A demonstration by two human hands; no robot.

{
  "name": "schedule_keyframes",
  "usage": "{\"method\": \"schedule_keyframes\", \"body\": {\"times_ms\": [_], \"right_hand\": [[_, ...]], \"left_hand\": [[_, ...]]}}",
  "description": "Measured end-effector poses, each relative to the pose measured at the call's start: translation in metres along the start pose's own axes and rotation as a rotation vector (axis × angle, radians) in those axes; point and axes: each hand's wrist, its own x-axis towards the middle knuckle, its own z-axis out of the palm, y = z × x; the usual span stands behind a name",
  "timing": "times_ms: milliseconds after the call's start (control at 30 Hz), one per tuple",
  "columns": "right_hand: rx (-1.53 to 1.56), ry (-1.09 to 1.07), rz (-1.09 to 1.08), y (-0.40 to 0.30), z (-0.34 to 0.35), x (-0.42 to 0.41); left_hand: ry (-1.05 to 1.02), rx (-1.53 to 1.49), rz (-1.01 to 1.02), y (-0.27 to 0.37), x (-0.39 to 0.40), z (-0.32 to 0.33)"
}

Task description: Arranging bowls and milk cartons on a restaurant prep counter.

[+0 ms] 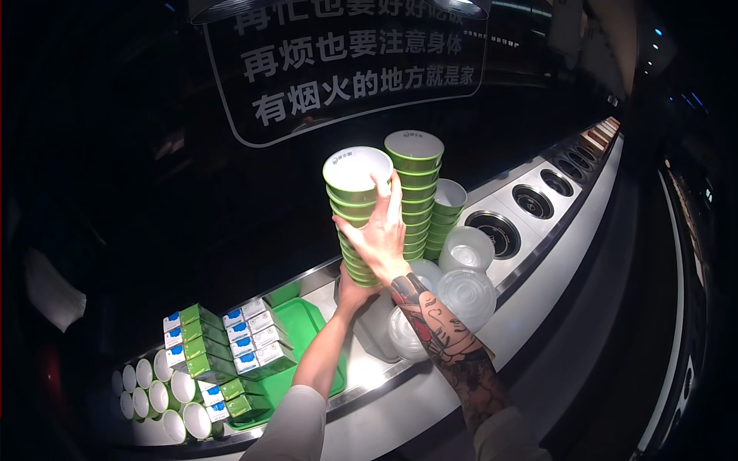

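Note:
A tall nested stack of green paper bowls (pixel 350 199) with white insides is held between my two hands. My right hand (pixel 381 239) wraps around its side, thumb on the left and fingers near the top bowl's rim. My left hand (pixel 354 291) grips low on the stack, partly hidden behind it. Right behind stands a second tall bowl stack (pixel 416 199), with a shorter stack of green cups (pixel 448 213) to its right. Clear plastic containers (pixel 466 248) and round clear lids (pixel 467 297) lie beside my tattooed right forearm, which hides some of them.
A green tray (pixel 302 322) lies on the counter (pixel 369 369) at the left. Boxes (pixel 202 340) printed white, green and blue are piled beside it. Several white-mouthed green cups (pixel 161 397) lie on their sides. Round black-rimmed wells (pixel 531 201) run along the counter's right part.

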Motion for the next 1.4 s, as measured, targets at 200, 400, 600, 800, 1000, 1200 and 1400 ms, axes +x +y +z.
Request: {"method": "schedule_keyframes", "body": {"times_ms": [200, 400, 600, 800, 1000, 1200, 1400], "right_hand": [[0.005, -0.007, -0.078, -0.007, -0.012, -0.009], [0.027, -0.007, -0.113, -0.028, -0.025, -0.022], [-0.023, 0.083, -0.275, -0.073, -0.039, -0.022], [0.012, 0.080, -0.355, -0.128, -0.062, -0.032], [0.189, -0.026, -0.342, -0.194, -0.123, -0.063], [1.029, -0.702, 0.147, -0.187, -0.122, -0.239], [0.893, -0.681, 0.111, -0.272, -0.169, -0.317]], "left_hand": [[0.019, 0.054, 0.109, 0.017, -0.021, -0.002], [0.130, 0.071, 0.090, -0.003, -0.038, 0.000], [0.190, 0.091, 0.150, -0.004, -0.047, -0.025], [0.175, -0.048, 0.260, 0.049, -0.071, -0.053], [0.247, 0.434, 0.265, 0.056, -0.177, -0.099], [0.398, 0.421, 0.279, 0.099, -0.296, -0.150], [0.565, 0.414, 0.044, 0.092, -0.451, -0.193]]}}
